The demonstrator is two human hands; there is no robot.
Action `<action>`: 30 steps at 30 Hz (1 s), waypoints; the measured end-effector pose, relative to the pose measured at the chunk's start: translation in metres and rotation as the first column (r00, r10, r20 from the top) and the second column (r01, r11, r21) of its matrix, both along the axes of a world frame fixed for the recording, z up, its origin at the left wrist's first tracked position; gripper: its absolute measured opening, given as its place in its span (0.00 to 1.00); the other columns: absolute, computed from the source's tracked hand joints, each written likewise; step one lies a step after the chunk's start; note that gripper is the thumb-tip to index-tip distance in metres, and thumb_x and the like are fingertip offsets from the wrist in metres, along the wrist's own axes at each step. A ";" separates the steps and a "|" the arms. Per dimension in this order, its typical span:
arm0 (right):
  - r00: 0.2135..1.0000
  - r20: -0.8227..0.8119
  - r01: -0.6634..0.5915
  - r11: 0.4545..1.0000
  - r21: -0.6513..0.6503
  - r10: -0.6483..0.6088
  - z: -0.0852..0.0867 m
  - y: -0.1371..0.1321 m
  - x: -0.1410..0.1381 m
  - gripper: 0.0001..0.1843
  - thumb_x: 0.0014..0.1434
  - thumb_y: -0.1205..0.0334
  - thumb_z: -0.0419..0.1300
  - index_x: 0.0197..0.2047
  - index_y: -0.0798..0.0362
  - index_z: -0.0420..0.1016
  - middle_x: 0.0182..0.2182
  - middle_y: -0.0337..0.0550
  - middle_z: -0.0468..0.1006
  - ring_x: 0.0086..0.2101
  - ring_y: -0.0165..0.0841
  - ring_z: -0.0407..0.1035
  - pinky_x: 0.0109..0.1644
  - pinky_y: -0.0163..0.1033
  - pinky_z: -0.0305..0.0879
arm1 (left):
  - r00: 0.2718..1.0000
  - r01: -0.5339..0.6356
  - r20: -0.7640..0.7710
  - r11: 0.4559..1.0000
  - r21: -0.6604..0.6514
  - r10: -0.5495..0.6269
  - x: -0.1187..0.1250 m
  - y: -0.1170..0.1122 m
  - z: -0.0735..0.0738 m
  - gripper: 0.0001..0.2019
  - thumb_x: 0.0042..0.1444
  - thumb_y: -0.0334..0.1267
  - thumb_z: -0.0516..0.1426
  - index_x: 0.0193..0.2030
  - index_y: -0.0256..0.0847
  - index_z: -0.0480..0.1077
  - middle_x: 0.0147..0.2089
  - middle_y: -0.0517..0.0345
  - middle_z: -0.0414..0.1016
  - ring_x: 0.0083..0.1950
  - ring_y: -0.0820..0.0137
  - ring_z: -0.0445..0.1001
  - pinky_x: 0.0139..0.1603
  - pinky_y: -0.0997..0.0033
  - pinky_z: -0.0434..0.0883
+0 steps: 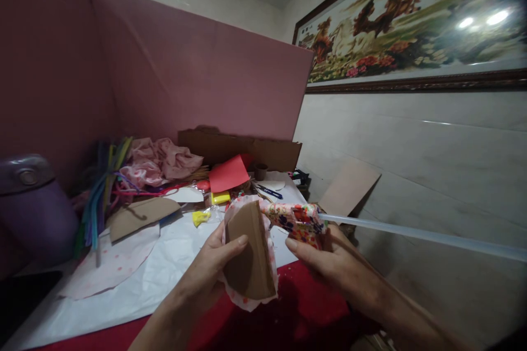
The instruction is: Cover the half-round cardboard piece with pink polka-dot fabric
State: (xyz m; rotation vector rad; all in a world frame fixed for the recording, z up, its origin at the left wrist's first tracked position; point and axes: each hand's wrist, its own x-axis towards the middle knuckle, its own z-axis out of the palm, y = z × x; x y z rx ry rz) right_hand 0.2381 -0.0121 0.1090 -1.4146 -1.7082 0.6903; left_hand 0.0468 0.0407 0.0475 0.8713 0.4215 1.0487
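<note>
My left hand grips a piece of brown cardboard, its thumb pressed on the bare face. Pink-spotted white fabric sticks out around the cardboard's edge and lies behind it. In my right hand is a glue gun with a colourful floral pattern. A long translucent glue stick runs out of its back end to the right. The gun's front end points left, at the cardboard's right edge; whether the nozzle touches is hidden.
White sheeting covers part of the red tabletop. Behind my hands lie a utility knife, red paper, pink cloth and pipe cleaners. A purple bottle stands left; a tiled wall rises right.
</note>
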 end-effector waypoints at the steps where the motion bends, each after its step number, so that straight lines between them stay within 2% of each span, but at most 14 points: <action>1: 1.000 -0.025 0.006 1.000 -0.008 -0.006 -0.001 0.002 0.000 0.11 0.58 0.58 0.57 0.26 0.51 0.68 0.21 0.34 0.65 0.24 0.30 0.59 0.28 0.34 0.56 | 1.000 0.007 0.003 1.000 0.004 -0.007 0.000 0.000 0.000 0.21 0.56 0.28 0.57 0.57 0.44 0.64 0.42 0.52 0.79 0.37 0.68 0.77 0.38 0.70 0.72; 5: 0.993 -0.106 -0.053 0.995 -0.083 0.044 0.000 0.011 -0.004 0.17 0.59 0.56 0.56 0.20 0.51 0.63 0.13 0.31 0.57 0.17 0.27 0.52 0.22 0.34 0.52 | 1.000 0.025 -0.002 1.000 0.002 -0.025 -0.001 -0.001 0.001 0.21 0.56 0.28 0.57 0.56 0.45 0.64 0.42 0.52 0.79 0.36 0.69 0.77 0.38 0.70 0.72; 11: 0.990 -0.118 -0.094 0.988 -0.126 0.079 0.003 0.018 -0.007 0.21 0.59 0.55 0.56 0.16 0.51 0.60 0.11 0.31 0.56 0.16 0.26 0.51 0.20 0.33 0.50 | 0.999 0.028 -0.021 1.000 -0.002 -0.028 -0.001 0.001 -0.002 0.21 0.56 0.28 0.57 0.56 0.45 0.64 0.42 0.52 0.79 0.35 0.69 0.76 0.36 0.71 0.72; 18: 0.991 -0.128 -0.057 0.990 -0.127 0.041 -0.007 0.018 0.002 0.17 0.60 0.57 0.55 0.21 0.51 0.60 0.13 0.30 0.58 0.16 0.25 0.51 0.20 0.33 0.48 | 1.000 0.023 -0.004 1.000 -0.007 -0.023 0.000 -0.001 -0.001 0.21 0.56 0.28 0.57 0.56 0.46 0.66 0.44 0.53 0.79 0.36 0.70 0.77 0.37 0.71 0.72; 25: 0.990 -0.126 -0.078 0.984 -0.157 0.058 -0.004 0.020 -0.002 0.21 0.59 0.53 0.56 0.18 0.51 0.59 0.11 0.30 0.56 0.15 0.25 0.51 0.19 0.33 0.47 | 0.999 0.030 -0.019 0.999 -0.037 -0.031 -0.001 -0.003 0.004 0.23 0.55 0.28 0.58 0.58 0.45 0.62 0.41 0.52 0.80 0.34 0.69 0.77 0.35 0.71 0.72; 30: 0.988 -0.156 -0.045 0.989 -0.140 0.023 -0.005 0.017 0.000 0.16 0.58 0.55 0.56 0.22 0.51 0.62 0.14 0.30 0.59 0.17 0.25 0.52 0.20 0.33 0.50 | 0.999 0.016 -0.034 0.998 -0.055 -0.018 -0.002 -0.003 0.004 0.25 0.54 0.28 0.59 0.58 0.45 0.62 0.42 0.53 0.79 0.37 0.68 0.77 0.38 0.70 0.72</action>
